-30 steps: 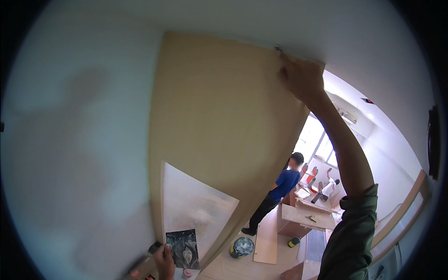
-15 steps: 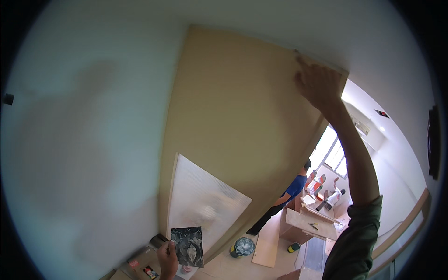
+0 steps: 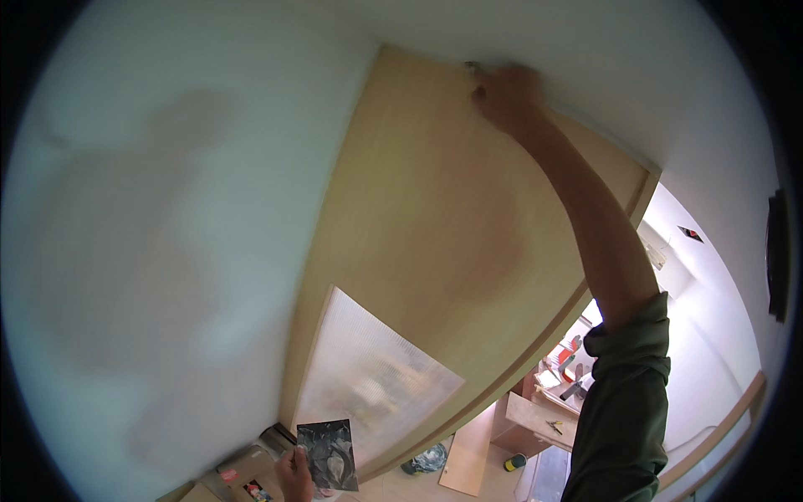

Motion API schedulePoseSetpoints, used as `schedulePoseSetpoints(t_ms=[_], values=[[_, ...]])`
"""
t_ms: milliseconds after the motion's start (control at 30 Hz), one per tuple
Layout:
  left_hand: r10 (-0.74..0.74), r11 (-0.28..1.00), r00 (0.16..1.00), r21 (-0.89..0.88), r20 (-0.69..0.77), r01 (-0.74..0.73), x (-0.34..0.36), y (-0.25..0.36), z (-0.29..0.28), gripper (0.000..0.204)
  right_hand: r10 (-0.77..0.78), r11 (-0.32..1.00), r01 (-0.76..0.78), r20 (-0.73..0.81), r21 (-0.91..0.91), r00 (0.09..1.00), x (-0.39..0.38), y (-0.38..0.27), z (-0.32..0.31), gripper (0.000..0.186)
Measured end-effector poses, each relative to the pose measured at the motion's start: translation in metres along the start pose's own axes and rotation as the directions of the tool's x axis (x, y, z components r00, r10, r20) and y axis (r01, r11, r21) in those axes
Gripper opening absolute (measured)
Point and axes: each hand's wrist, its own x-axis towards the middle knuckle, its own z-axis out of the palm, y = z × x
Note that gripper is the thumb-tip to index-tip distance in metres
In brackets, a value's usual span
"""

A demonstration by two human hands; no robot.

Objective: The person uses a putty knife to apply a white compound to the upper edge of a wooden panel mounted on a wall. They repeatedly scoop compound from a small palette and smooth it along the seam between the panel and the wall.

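My right hand is raised to where the top edge of a tall light-wood panel meets the ceiling. Its fingers are closed round a small tool with a thin tip that looks like a putty knife; most of it is hidden by the hand. Down at the lower left, my left hand grips the edge of a dark, flat putty board smeared with whitish paste. That board is in front of a translucent ribbed sheet at the lower part of the panel.
A white wall bearing a shadow stands left. Cardboard boxes sit below it. Past the panel are a bucket, a small tin, a board on the floor and a wooden unit with a tool on top.
My right hand has moved left along the panel's top edge. The view has shifted, and the person in blue beyond the panel is out of sight. My left hand still holds the putty board.
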Motion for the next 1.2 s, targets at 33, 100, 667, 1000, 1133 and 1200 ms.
schedulePoseSetpoints(t_ms=[33,100,667,1000,1133,1200], values=[[-0.028,1.000,1.000,0.004,0.011,0.028,0.000,0.001,-0.001,0.034,0.010,1.000,-0.010,0.033,-0.005,0.999,-0.005,0.002,-0.009,0.042],[-0.084,0.996,0.995,0.018,0.045,0.084,0.000,-0.002,-0.005,0.034,0.074,0.997,-0.073,0.146,-0.011,0.986,-0.023,0.007,-0.029,0.042],[-0.047,0.990,0.995,-0.136,-0.083,0.035,-0.004,-0.007,0.002,0.032,0.043,0.952,-0.008,-0.107,0.304,0.993,-0.271,0.046,-0.065,0.074],[-0.270,0.943,0.963,-0.198,0.015,0.267,-0.012,-0.056,0.000,0.033,0.231,0.852,-0.122,-0.158,0.509,0.960,-0.306,0.040,-0.033,0.051],[-0.294,0.936,0.956,-0.199,0.012,0.290,-0.008,-0.054,-0.004,0.033,0.257,0.864,-0.153,-0.159,0.479,0.953,-0.308,0.038,-0.033,0.049],[-0.224,0.963,0.972,-0.172,-0.074,0.209,-0.009,-0.064,0.005,0.033,0.247,0.887,-0.153,-0.168,0.435,0.954,-0.306,0.040,-0.037,0.048]])
